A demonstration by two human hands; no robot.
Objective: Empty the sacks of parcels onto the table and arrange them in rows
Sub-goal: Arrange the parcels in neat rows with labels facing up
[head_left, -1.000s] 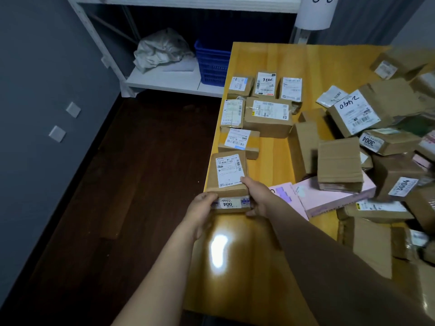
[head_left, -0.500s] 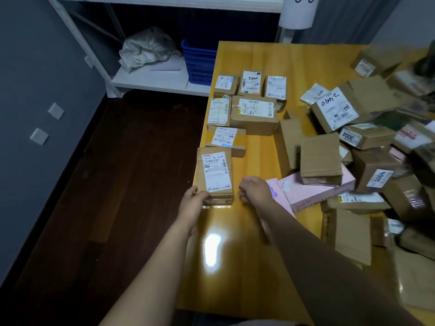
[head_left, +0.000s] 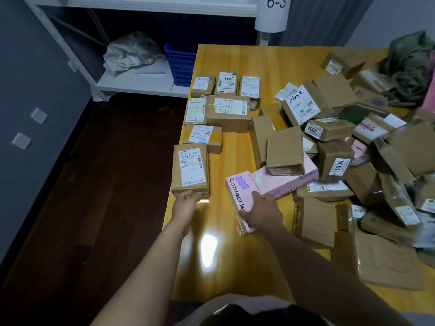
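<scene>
Head view, yellow wooden table point(head_left: 235, 267).

Left hand point(head_left: 186, 204): at the near left table edge, fingertips against the near end of a brown parcel with a white label point(head_left: 190, 171). Parcel lies flat, label up, long side running near to far. Cannot tell whether the fingers curl under it or only press on it.

Right hand point(head_left: 261, 214): grips the near half of a pink contact lens box point(head_left: 240, 196), thumb at its left edge, fingers spread over the top. Box lies right of the brown parcel, apart from it; its far right corner touches a second pink box point(head_left: 282, 181).

Sorted parcels along the left edge, far of the brown parcel: 1 labelled parcel point(head_left: 203, 137), then a row of 2 point(head_left: 229, 112), then a row of 3 point(head_left: 226, 83), all label up.

Right half of the table: an unsorted heap of brown boxes, among them one marked 2490 point(head_left: 303, 104) and one marked 3004 point(head_left: 327, 129). A green sack point(head_left: 409, 67) lies crumpled at the far right.

Far left, off the table: white shelf point(head_left: 138, 83) with a blue basket point(head_left: 180, 67) and a crumpled grey bag point(head_left: 131, 52).
</scene>
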